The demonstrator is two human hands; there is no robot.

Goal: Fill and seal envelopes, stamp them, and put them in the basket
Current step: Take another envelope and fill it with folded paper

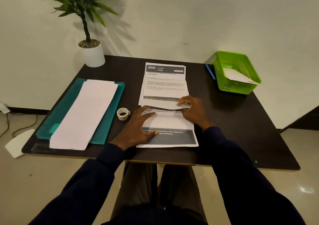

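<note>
A printed sheet (170,124) lies in front of me on the dark table (233,121), its far edge bent over toward me. My left hand (138,128) presses flat on the sheet's left part, fingers spread. My right hand (191,110) pinches the folded white flap (165,104) at its right end. Behind it lies a stack of printed pages (164,83) headed "2940 KITCHEN". A pile of white envelopes (84,114) rests on a teal folder (110,114) at the left. A roll of stamps or stickers (123,113) stands between them. The green basket (236,73) at the far right holds a white envelope (239,76).
A blue pen (210,71) lies just left of the basket. A potted plant in a white pot (92,54) stands at the table's far left corner. A white object (17,143) and cables lie on the floor at the left. My knees are under the near table edge.
</note>
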